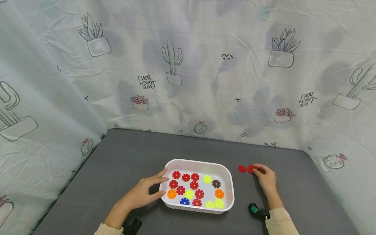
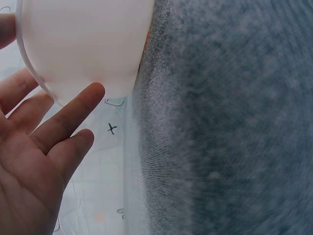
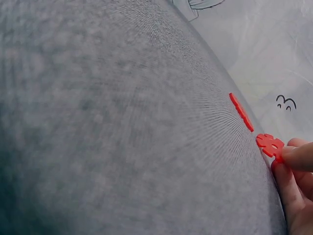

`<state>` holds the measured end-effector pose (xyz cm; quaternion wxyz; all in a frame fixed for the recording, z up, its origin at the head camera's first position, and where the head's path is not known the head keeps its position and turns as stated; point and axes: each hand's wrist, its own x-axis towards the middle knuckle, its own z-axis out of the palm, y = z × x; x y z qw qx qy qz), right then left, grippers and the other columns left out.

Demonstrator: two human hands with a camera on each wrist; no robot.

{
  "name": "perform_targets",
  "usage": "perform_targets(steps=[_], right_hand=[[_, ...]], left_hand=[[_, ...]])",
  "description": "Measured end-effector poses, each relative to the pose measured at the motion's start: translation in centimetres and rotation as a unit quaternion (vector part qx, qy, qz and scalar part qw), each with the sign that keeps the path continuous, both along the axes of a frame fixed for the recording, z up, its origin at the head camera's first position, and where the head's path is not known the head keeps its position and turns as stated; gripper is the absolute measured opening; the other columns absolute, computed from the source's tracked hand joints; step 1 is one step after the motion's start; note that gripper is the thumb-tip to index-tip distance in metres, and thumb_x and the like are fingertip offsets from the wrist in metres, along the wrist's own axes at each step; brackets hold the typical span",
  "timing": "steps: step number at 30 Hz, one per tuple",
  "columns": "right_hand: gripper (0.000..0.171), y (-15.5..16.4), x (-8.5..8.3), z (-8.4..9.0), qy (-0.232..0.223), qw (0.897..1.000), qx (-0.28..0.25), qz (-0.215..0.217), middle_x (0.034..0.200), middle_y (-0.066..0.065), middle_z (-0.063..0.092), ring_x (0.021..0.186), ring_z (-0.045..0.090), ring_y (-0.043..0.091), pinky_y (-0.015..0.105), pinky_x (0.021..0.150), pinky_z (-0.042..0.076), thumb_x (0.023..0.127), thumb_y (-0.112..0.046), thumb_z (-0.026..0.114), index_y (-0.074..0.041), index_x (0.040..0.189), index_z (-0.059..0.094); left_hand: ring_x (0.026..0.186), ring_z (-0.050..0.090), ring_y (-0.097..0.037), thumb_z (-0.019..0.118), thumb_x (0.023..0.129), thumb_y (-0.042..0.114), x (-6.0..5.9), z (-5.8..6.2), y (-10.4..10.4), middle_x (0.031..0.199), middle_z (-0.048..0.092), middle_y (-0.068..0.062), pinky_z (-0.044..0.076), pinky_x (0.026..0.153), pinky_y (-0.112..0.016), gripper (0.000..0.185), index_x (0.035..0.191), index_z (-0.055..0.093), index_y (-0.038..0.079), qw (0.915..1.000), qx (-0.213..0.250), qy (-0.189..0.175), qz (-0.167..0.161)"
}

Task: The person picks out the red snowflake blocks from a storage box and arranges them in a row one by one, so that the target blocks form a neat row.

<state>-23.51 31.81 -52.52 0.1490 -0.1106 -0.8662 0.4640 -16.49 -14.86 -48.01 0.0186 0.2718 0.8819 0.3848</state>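
Note:
A white plastic tray (image 1: 199, 210) holds several notched plastic discs in red, yellow, orange, blue and brown. My left hand (image 1: 143, 192) rests against its left end, fingers fairly straight and touching the rim and outer wall; the left wrist view shows the tray wall (image 2: 88, 44) beside the spread fingers. Right of the tray, my right hand (image 1: 267, 178) pinches a red notched disc (image 3: 270, 146) between thumb and finger, tilted at the table surface. Another red disc (image 1: 242, 169) lies flat on the table just left of it.
The grey cloth-covered table (image 1: 136, 146) spreads around the tray. A pale curtain (image 1: 202, 72) printed with cacti stands behind it and along the sides. A black wrist camera (image 1: 258, 210) sits by the right forearm, and another (image 1: 132, 228) by the left.

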Motion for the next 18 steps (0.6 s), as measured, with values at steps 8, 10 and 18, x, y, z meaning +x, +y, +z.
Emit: perform_targets(steps=[8, 10, 18], right_hand=[[0.026, -0.4, 0.0, 0.3, -0.003, 0.999, 0.039, -0.017, 0.108, 0.011, 0.063, 0.095, 0.053, 0.015, 0.025, 0.078, 0.04, 0.085, -0.021, 0.062, -0.01, 0.108, 0.064], [0.027, -0.5, 0.1, 0.3, 0.0, 0.999, 0.03, -0.018, 0.11, 0.011, 0.063, 0.094, 0.053, 0.01, 0.02, 0.077, 0.041, 0.085, -0.02, 0.062, -0.01, 0.11, 0.064], [0.037, -1.6, 0.9, 1.0, 0.034, 0.999, -0.027, 0.017, 0.115, 0.018, 0.059, 0.087, 0.053, -0.008, 0.001, 0.068, 0.04, 0.083, -0.018, 0.063, -0.003, 0.117, 0.058]], left_hand=[[0.127, 0.039, -0.018, 0.061, 0.083, 0.033, 0.0, 0.0, -0.1, 0.144, 0.033, 0.004, 0.038, 0.097, -0.048, 0.045, 0.125, 0.054, 0.017, 0.9999, -0.008, 0.007, -0.002], [0.127, 0.039, -0.018, 0.061, 0.084, 0.033, 0.0, 0.0, -0.1, 0.144, 0.032, 0.004, 0.038, 0.097, -0.048, 0.046, 0.125, 0.053, 0.016, 1.0, -0.006, 0.005, -0.003], [0.127, 0.038, -0.019, 0.059, 0.084, 0.035, 0.0, 0.0, -0.1, 0.144, 0.032, 0.005, 0.037, 0.097, -0.05, 0.045, 0.126, 0.053, 0.017, 0.9999, -0.01, -0.002, -0.001]])
